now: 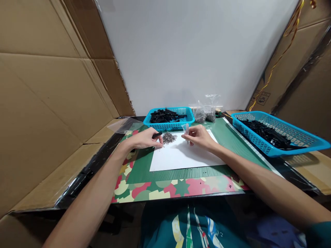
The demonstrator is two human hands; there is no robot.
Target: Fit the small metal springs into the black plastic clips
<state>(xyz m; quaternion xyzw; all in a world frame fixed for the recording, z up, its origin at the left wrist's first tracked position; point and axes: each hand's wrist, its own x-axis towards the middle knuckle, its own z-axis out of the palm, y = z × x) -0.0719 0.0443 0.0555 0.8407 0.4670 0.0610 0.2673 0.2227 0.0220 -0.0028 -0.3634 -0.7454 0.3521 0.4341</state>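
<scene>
My left hand [148, 138] is closed around a black piece [157, 135] that sticks out past the fingers, its fingertips down at the left edge of a white paper sheet [178, 158]. Just right of those fingers lies a pile of small metal parts [169, 137] on the sheet. Over the sheet's upper right, my right hand [198, 137] pinches a small clear plastic bag [185, 128] between thumb and fingers. What the bag holds is too small to tell.
Behind the sheet stands a blue basket [169, 126] of black pieces, beside clear bags [206, 113] of small metal parts. A second blue basket [269, 148] with black pieces is at right. Cardboard walls [51, 69] flank the green mat [139, 168].
</scene>
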